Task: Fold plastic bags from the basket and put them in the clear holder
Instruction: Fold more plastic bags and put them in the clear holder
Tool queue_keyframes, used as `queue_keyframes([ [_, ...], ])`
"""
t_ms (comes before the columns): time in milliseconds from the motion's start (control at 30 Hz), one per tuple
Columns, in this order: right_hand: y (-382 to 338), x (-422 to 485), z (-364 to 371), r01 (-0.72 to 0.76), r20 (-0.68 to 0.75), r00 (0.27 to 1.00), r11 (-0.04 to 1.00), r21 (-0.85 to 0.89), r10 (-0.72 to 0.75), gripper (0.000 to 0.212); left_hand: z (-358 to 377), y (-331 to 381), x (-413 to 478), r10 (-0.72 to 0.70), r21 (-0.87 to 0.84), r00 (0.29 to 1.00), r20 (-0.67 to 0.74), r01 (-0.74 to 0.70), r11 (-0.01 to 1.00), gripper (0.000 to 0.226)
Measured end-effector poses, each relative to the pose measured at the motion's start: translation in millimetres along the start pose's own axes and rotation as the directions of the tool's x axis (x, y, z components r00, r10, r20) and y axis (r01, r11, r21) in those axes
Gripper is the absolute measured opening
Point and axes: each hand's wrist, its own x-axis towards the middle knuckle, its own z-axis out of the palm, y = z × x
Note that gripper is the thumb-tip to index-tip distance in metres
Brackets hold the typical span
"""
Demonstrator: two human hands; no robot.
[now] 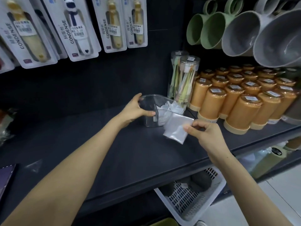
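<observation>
A clear holder (150, 121) stands on the dark shelf (97, 144), with several folded white bags (164, 114) inside. My left hand (135, 108) grips the holder's left wall, thumb on its front edge. My right hand (203, 132) pinches a folded white plastic bag (176, 128) by its right side, just in front and to the right of the holder. The folded bag overlaps the holder's front right corner. A white slotted basket (195, 201) sits below the shelf edge with dark lumps in it.
Orange wrapped cups (241, 103) crowd the shelf's right side. Two clear tubes of toothbrushes (184, 80) stand right behind the holder. Packaged toothbrush cases (78, 30) hang above left, green and grey mugs (244, 30) above right. A crumpled clear bag (33, 165) lies at the left.
</observation>
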Motion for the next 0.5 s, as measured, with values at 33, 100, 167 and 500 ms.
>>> queue_keyframes([
  [33, 0.8, 2.5, -3.5, 0.0, 0.011, 1.0, 1.0, -0.014, 0.0, 0.024, 0.0, 0.2, 2.3, -0.003, -0.011, 1.0, 0.005, 0.003, 1.0, 0.104],
  [100, 0.4, 8.8, -8.5, -0.004, 0.025, 1.0, 0.999, -0.032, 0.004, 0.025, -1.8, -1.4, 3.9, -0.002, -0.02, 1.0, 0.009, 0.002, 1.0, 0.102],
  [167, -2.8, 15.9, -10.5, -0.012, 0.039, 0.999, 0.999, -0.03, 0.013, 0.024, -5.0, -4.8, 1.8, 0.018, -0.019, 1.0, 0.006, -0.018, 1.0, 0.102],
  [500, -27.9, 53.0, 19.9, 0.007, 0.123, 0.992, 0.985, -0.17, 0.014, 0.021, -14.5, -22.3, -44.1, 0.192, -0.046, 0.98, 0.046, -0.19, 0.981, 0.105],
])
